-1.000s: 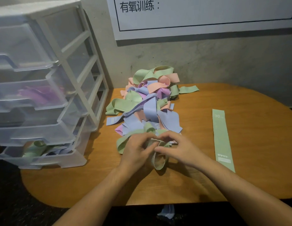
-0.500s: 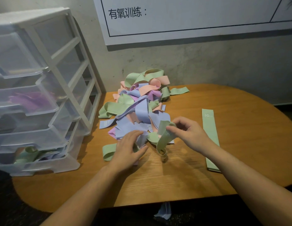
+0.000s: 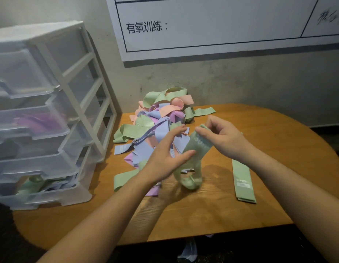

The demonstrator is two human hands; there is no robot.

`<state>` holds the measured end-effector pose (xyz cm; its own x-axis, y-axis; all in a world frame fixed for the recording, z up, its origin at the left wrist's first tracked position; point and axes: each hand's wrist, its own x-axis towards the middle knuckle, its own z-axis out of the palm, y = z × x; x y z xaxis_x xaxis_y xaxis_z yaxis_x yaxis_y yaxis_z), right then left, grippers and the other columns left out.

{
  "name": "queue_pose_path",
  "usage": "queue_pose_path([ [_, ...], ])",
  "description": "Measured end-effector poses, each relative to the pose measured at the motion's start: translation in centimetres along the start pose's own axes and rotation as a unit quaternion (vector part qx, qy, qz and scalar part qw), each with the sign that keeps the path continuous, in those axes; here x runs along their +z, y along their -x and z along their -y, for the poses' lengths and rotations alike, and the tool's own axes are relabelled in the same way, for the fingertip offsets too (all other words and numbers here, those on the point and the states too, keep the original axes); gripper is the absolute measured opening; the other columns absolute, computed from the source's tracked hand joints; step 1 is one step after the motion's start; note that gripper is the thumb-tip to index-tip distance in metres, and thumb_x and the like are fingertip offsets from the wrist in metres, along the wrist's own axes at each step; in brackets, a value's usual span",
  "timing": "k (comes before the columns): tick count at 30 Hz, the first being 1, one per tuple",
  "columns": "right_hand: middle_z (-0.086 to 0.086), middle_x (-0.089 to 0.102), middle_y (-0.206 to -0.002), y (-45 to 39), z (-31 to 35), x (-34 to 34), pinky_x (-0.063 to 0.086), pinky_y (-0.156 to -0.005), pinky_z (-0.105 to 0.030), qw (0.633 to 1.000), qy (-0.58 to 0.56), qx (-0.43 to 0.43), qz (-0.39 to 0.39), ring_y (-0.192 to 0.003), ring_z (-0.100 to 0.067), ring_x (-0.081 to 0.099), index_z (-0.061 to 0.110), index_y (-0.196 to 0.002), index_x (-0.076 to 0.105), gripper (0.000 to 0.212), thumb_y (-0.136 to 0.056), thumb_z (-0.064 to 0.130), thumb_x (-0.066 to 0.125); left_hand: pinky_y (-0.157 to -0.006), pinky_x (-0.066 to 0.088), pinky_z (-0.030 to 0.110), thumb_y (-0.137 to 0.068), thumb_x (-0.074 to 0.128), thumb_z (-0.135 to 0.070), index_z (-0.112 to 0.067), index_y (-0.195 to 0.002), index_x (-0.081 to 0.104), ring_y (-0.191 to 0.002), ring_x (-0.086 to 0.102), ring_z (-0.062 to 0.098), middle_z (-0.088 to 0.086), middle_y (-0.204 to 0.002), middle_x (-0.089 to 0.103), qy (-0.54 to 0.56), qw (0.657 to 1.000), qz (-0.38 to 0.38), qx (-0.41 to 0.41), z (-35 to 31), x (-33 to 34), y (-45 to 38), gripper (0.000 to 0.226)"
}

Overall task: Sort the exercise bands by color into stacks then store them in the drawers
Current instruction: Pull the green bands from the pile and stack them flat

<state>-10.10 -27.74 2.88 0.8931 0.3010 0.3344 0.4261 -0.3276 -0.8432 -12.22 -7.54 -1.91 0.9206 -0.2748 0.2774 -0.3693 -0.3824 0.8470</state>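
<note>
A tangled pile of exercise bands (image 3: 161, 118) in green, pink, blue and purple lies on the wooden table (image 3: 269, 133) near the wall. My right hand (image 3: 223, 137) pinches the top end of a green band (image 3: 195, 154) and holds it up off the table; its lower end hangs twisted and touches the wood. My left hand (image 3: 165, 160) has its fingers straight, with the thumb against the side of that band. A flat green band (image 3: 242, 179) lies to the right, partly hidden by my right forearm.
A clear plastic drawer unit (image 3: 43, 118) stands on the table's left; purple bands show in its second drawer, green and blue in the bottom one. A white poster (image 3: 221, 25) hangs on the wall. A blue band (image 3: 187, 251) lies below the front edge.
My right hand has lifted the green band higher and stretched it out. My left hand let go of the pile and came up beside the band.
</note>
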Motion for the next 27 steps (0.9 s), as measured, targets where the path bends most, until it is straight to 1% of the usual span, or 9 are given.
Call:
queue_pose_path([
  [2, -0.01, 0.047, -0.069, -0.1, 0.7, -0.3, 0.036, -0.058, -0.019, 1.0, -0.013, -0.01, 0.0, -0.063, -0.008, 0.042, 0.002, -0.075, 0.053, 0.03, -0.095, 0.02, 0.067, -0.094, 0.047, 0.015, -0.092, 0.07, -0.036, -0.044, -0.136, 0.045, -0.127, 0.049, -0.006, -0.024, -0.135, 0.053, 0.048, 0.998, 0.033, -0.004, -1.4, 0.5, -0.9, 0.052],
  [5, -0.016, 0.056, -0.078, -0.1, 1.5, -0.6, 0.042, -0.063, -0.021, 0.999, -0.034, -0.015, -0.013, -0.07, -0.011, 0.05, 0.001, -0.084, 0.06, 0.024, -0.093, 0.021, 0.069, -0.084, 0.054, 0.02, -0.097, 0.066, -0.021, -0.03, -0.118, 0.062, -0.1, 0.065, -0.001, -0.008, -0.109, 0.069, 0.13, 0.988, 0.062, -0.05, -2.8, 1.1, -1.5, 0.023],
  [11, -0.004, 0.058, -0.08, 0.1, 1.5, 0.0, 0.043, -0.064, -0.019, 0.993, -0.106, 0.033, -0.046, -0.07, -0.004, 0.053, 0.005, -0.089, 0.059, 0.018, -0.092, 0.02, 0.069, -0.073, 0.053, 0.021, -0.098, 0.061, -0.017, -0.016, -0.102, 0.069, -0.082, 0.066, 0.004, -0.009, -0.087, 0.073, 0.203, 0.974, 0.037, -0.092, -2.9, 2.2, -0.7, 0.009],
  [14, 0.003, 0.067, -0.091, 0.8, 0.2, 0.9, 0.05, -0.066, -0.023, 0.98, -0.179, 0.081, -0.027, -0.078, -0.003, 0.063, 0.018, -0.108, 0.056, 0.029, -0.091, 0.037, 0.07, -0.071, 0.054, 0.021, -0.101, 0.057, -0.023, -0.017, -0.112, 0.067, -0.084, 0.068, 0.006, -0.009, -0.091, 0.074, 0.238, 0.965, 0.011, -0.108, -3.2, 2.4, -0.4, 0.016],
  [17, 0.002, 0.062, -0.103, 2.6, -2.6, 2.1, 0.05, -0.076, -0.021, 0.979, -0.179, 0.093, -0.031, -0.093, -0.007, 0.061, 0.034, -0.117, 0.048, 0.047, -0.081, 0.051, 0.072, -0.077, 0.055, 0.032, -0.101, 0.056, -0.03, -0.014, -0.119, 0.066, -0.089, 0.067, 0.018, 0.004, -0.099, 0.074, 0.296, 0.944, -0.031, -0.14, -3.0, 2.3, -0.4, 0.026],
  [20, 0.0, 0.059, -0.108, 5.1, -4.7, 3.0, 0.05, -0.083, -0.019, 0.986, -0.132, 0.1, -0.013, -0.1, -0.012, 0.058, 0.031, -0.113, 0.048, 0.042, -0.083, 0.046, 0.073, -0.084, 0.052, 0.044, -0.102, 0.054, -0.036, -0.016, -0.117, 0.065, -0.092, 0.066, 0.023, 0.009, -0.102, 0.073, 0.334, 0.925, -0.061, -0.172, -2.5, 2.0, -0.5, 0.028],
  [24, 0.012, 0.066, -0.092, 7.3, -6.6, 3.5, 0.05, -0.074, -0.023, 0.979, -0.077, 0.167, 0.089, -0.084, -0.006, 0.062, 0.03, -0.101, 0.062, 0.04, -0.076, 0.061, 0.067, -0.072, 0.057, 0.034, -0.107, 0.044, -0.033, -0.02, -0.111, 0.067, -0.087, 0.071, 0.017, 0.004, -0.1, 0.076, 0.403, 0.891, -0.086, -0.189, -2.0, 2.2, -0.7, 0.027],
  [26, 0.012, 0.068, -0.091, 8.0, -7.3, 3.8, 0.049, -0.078, -0.025, 0.974, -0.081, 0.173, 0.125, -0.086, -0.007, 0.062, 0.027, -0.097, 0.068, 0.034, -0.08, 0.056, 0.068, -0.069, 0.059, 0.035, -0.109, 0.039, -0.032, -0.018, -0.119, 0.062, -0.09, 0.073, 0.022, 0.006, -0.105, 0.076, 0.446, 0.866, -0.101, -0.204, -2.1, 2.3, -0.8, 0.029],
  [27, 0.013, 0.069, -0.093, 8.3, -7.6, 3.9, 0.05, -0.08, -0.024, 0.972, -0.082, 0.173, 0.133, -0.089, -0.007, 0.063, 0.024, -0.099, 0.069, 0.027, -0.086, 0.048, 0.069, -0.077, 0.059, 0.04, -0.109, 0.037, -0.032, -0.019, -0.121, 0.059, -0.098, 0.073, 0.026, 0.007, -0.111, 0.075, 0.461, 0.855, -0.105, -0.213, -2.0, 2.3, -0.8, 0.029],
])
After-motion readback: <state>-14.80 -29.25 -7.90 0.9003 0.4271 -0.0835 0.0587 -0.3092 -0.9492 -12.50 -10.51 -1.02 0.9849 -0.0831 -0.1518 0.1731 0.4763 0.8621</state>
